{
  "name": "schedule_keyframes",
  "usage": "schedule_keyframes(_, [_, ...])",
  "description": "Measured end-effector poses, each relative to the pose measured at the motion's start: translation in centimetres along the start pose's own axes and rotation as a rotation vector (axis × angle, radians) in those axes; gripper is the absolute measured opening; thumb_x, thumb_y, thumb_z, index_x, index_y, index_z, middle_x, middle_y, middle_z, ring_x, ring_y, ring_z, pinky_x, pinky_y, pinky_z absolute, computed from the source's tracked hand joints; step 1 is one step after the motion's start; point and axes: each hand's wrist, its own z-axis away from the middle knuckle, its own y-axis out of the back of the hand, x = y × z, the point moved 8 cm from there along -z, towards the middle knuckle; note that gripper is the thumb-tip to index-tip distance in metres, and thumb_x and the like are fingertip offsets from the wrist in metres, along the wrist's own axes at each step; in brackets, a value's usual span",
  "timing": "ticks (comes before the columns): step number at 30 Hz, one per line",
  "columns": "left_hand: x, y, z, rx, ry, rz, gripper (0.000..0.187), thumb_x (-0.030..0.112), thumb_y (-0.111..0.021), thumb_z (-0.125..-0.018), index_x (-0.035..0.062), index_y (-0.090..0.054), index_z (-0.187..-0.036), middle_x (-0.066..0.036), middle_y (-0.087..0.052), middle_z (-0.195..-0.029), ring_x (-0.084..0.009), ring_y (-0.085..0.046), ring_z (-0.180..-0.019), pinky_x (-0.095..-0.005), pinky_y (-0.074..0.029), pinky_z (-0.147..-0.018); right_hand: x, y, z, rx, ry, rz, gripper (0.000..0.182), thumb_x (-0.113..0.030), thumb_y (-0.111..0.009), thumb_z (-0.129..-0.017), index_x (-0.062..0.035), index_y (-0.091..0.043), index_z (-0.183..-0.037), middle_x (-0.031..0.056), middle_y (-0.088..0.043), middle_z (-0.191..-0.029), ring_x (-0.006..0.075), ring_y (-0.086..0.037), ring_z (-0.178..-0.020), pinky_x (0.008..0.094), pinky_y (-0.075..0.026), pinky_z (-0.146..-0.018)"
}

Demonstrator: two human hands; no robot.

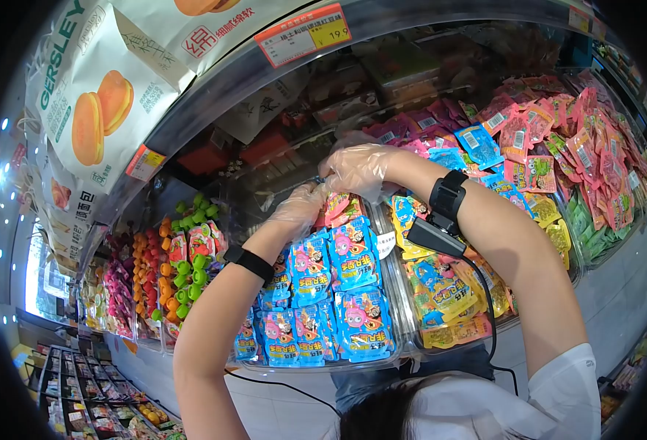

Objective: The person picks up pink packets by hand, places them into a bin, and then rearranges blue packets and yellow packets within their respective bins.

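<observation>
Both gloved hands meet at the clear bin's (316,367) far edge.
Left hand (301,207) and right hand (360,167) have curled fingers by the pink packets (340,210), beyond the blue packets (355,253); I can't tell whether either pinches anything.

left hand (299,208): fitted with a thin, transparent plastic glove (291,217), loose and wrinkled. left wrist: one plain black strap (248,263), flat band type. right hand (358,163): fitted with a matching transparent glove (367,176), creased at the cuff. right wrist: one wide black strap (449,196) with a raised fastening section. adjoining this strap: one black rectangular module (436,237) with rounded edges; a thin black cable (490,301) exits its end. upper garment: white top (477,407), short right sleeve (564,389). lower garment: blue trousers (367,384), partly hidden.
</observation>
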Motion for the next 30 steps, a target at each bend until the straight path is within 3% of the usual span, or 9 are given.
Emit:
schedule_keyframes(2, [0.2,0.0,0.2,0.009,0.005,-0.01,0.066,0.04,-0.051,-0.091,-0.0054,-0.03,-0.133,-0.01,-0.052,-0.117,-0.0114,-0.052,-0.095,-0.0245,-0.045,-0.081,-0.7,-0.3,-0.4,0.021,0.164,0.162,0.041,-0.028,-0.049,-0.081,-0.0033,-0.058,-0.113,0.0189,-0.06,-0.11,0.0323,-0.056,-0.105,0.0362,-0.042,-0.091])
schedule_keyframes(8, [1.5,-0.6,1.4,-0.051,0.044,0.075,0.063,0.037,-0.051,-0.092,-0.0047,-0.029,-0.134,-0.012,-0.048,-0.125,-0.0137,-0.051,-0.103,-0.0261,-0.043,-0.087,-1.0,-0.2,-0.1,0.021,0.155,0.198,0.041,-0.029,-0.049,-0.079,-0.0049,-0.06,-0.111,0.0189,-0.06,-0.108,0.0314,-0.056,-0.103,0.0356,-0.042,-0.091])
schedule_keyframes(10, [3.4,-0.9,3.9,-0.04,0.134,0.11,0.054,0.035,-0.051,-0.092,0.0022,-0.036,-0.132,-0.007,-0.053,-0.117,-0.0124,-0.053,-0.096,-0.0268,-0.046,-0.081,-0.8,-0.2,-0.1,0.026,0.139,0.159,0.041,-0.029,-0.049,-0.079,-0.0048,-0.06,-0.11,0.019,-0.061,-0.107,0.0315,-0.056,-0.103,0.0359,-0.042,-0.09])
schedule_keyframes(14, [2.3,-0.6,3.1,-0.095,0.115,0.038,0.04,0.034,-0.05,-0.092,0.0088,-0.046,-0.123,-0.002,-0.057,-0.103,-0.0103,-0.053,-0.084,-0.0264,-0.047,-0.073,-0.5,0.3,0.2,0.014,0.057,0.013,0.04,-0.028,-0.048,-0.079,-0.0048,-0.06,-0.109,0.019,-0.061,-0.105,0.0318,-0.057,-0.102,0.037,-0.043,-0.088])
schedule_keyframes(16, [3.6,-0.9,4.7,-0.087,0.122,0.206,0.029,0.033,-0.049,-0.093,0.0119,-0.051,-0.113,0.001,-0.056,-0.09,-0.0081,-0.051,-0.075,-0.0254,-0.046,-0.065,-0.4,0.2,0.2,0.039,0.094,0.029,0.039,-0.028,-0.048,-0.08,-0.005,-0.06,-0.109,0.019,-0.062,-0.104,0.0318,-0.058,-0.101,0.0371,-0.043,-0.087])
schedule_keyframes(20, [2.9,-0.8,3.7,-0.091,0.108,0.185,0.025,0.031,-0.048,-0.094,0.0107,-0.052,-0.108,0.001,-0.055,-0.084,-0.0079,-0.05,-0.07,-0.0247,-0.044,-0.061,-0.7,-0.3,-0.3,0.049,0.174,0.132,0.037,-0.027,-0.047,-0.08,-0.0062,-0.06,-0.108,0.0182,-0.062,-0.102,0.0316,-0.058,-0.099,0.037,-0.044,-0.086])
schedule_keyframes(25, [4.9,-1.6,6.2,-0.141,0.172,0.32,0.021,0.031,-0.045,-0.095,0.0111,-0.052,-0.099,0.003,-0.051,-0.076,-0.0073,-0.044,-0.062,-0.0231,-0.038,-0.053,-1.0,0.0,0.1,0.031,0.124,0.163,0.036,-0.026,-0.047,-0.08,-0.0072,-0.062,-0.107,0.018,-0.062,-0.101,0.0309,-0.058,-0.099,0.0367,-0.043,-0.087])
schedule_keyframes(28, [5.1,-1.4,6.3,-0.098,0.208,0.192,0.025,0.033,-0.044,-0.095,0.0104,-0.054,-0.098,0.003,-0.052,-0.077,-0.0074,-0.045,-0.064,-0.0238,-0.04,-0.057,-1.1,-0.1,-0.1,0.072,0.197,0.194,0.035,-0.026,-0.047,-0.08,-0.0065,-0.062,-0.105,0.0184,-0.062,-0.101,0.0312,-0.058,-0.099,0.0367,-0.043,-0.087])
schedule_keyframes(30, [4.4,-1.5,5.6,-0.127,0.219,0.229,0.027,0.035,-0.045,-0.094,0.0095,-0.055,-0.098,0.002,-0.053,-0.079,-0.0073,-0.046,-0.066,-0.0244,-0.041,-0.06,-1.1,0.1,-0.2,0.134,0.225,0.162,0.027,-0.012,-0.066,-0.06,-0.0008,-0.066,-0.085,0.0172,-0.062,-0.094,0.0313,-0.061,-0.092,0.0363,-0.049,-0.08])
